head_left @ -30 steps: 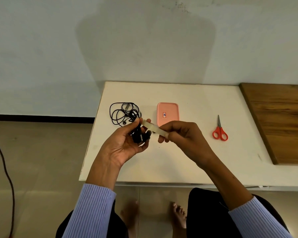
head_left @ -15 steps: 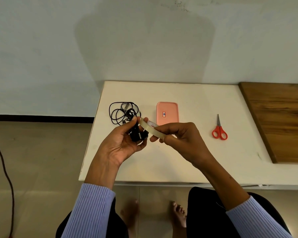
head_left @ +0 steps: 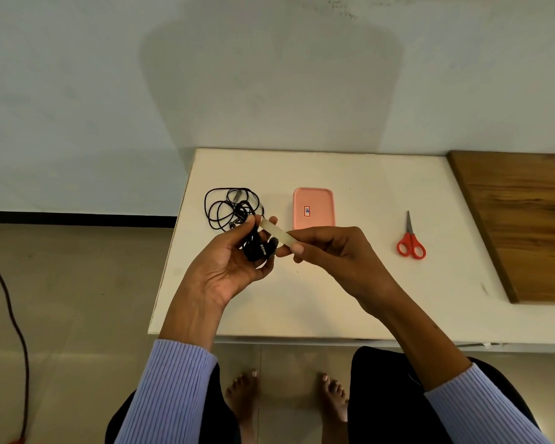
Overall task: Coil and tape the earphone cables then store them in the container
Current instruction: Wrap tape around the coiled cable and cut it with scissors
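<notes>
White tabletop (head_left: 382, 293) stands against a pale wall, with a wooden board (head_left: 526, 225) at its right end and tiled floor below. Since half a second ago the hands have shifted little: the strip of tape (head_left: 274, 232) remains stretched between them, and the right hand (head_left: 330, 254) has drawn slightly back toward the near edge. The left hand (head_left: 228, 267) curls round a coiled black earphone bundle (head_left: 258, 248), thumb pressing one tape end against it. The right hand pinches the other end between thumb and fingertips. Beyond the left hand a second, loose earphone cable (head_left: 229, 208) lies on the table. A closed pink container (head_left: 313, 208) sits just beyond the right hand's fingers, and red-handled scissors (head_left: 410, 240) lie to the right of the container.
</notes>
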Demonstrator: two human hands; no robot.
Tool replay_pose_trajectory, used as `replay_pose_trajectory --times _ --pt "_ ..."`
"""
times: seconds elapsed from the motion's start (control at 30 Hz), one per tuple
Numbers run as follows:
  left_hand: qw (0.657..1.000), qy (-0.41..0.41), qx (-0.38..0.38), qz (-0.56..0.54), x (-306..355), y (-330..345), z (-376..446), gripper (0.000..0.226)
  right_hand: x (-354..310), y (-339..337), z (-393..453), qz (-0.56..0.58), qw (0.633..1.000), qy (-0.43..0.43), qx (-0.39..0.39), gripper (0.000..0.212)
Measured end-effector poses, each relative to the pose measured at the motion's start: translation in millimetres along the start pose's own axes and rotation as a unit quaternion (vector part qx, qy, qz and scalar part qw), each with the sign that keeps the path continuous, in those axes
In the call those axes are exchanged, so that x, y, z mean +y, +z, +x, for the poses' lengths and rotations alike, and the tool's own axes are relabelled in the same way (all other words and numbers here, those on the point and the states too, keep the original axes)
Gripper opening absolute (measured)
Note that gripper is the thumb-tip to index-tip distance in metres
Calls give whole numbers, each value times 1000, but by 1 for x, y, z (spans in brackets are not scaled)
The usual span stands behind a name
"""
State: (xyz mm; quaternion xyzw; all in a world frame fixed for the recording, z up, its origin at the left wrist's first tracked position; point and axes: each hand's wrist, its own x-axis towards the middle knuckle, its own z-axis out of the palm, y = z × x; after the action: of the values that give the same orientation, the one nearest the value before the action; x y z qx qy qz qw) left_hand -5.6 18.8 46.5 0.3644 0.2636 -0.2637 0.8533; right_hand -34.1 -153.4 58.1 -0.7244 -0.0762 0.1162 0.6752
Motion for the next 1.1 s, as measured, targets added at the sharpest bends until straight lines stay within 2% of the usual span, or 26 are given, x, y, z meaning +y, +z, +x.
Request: replay_pose_trajectory --times 0.1,0.3,0.37,0.47,0.57,0.8,0.93,1.1 --pt "1000 7 16 15 0 2 -1 11 2 -4 1 17 1000 6 17 23" --pt "986 62 -21 151 -12 13 -7 9 7 -8 3 10 999 25 21 30" --pt "977 94 -4 190 -18 17 -7 10 6 -6 3 6 999 39 18 31" --pt "975 112 32 191 -20 18 -3 19 9 -4 4 20 997 60 51 28" --pt "982 93 38 162 -19 17 -2 11 9 -4 5 14 991 74 107 18" --pt "989 78 45 121 -14 17 -3 13 7 -7 4 12 995 77 64 26" --pt "988 76 28 130 -17 16 -1 7 7 -3 5 -12 990 89 111 18" --pt "981 90 43 165 -25 19 1 12 7 2 8 -23 979 106 170 20"
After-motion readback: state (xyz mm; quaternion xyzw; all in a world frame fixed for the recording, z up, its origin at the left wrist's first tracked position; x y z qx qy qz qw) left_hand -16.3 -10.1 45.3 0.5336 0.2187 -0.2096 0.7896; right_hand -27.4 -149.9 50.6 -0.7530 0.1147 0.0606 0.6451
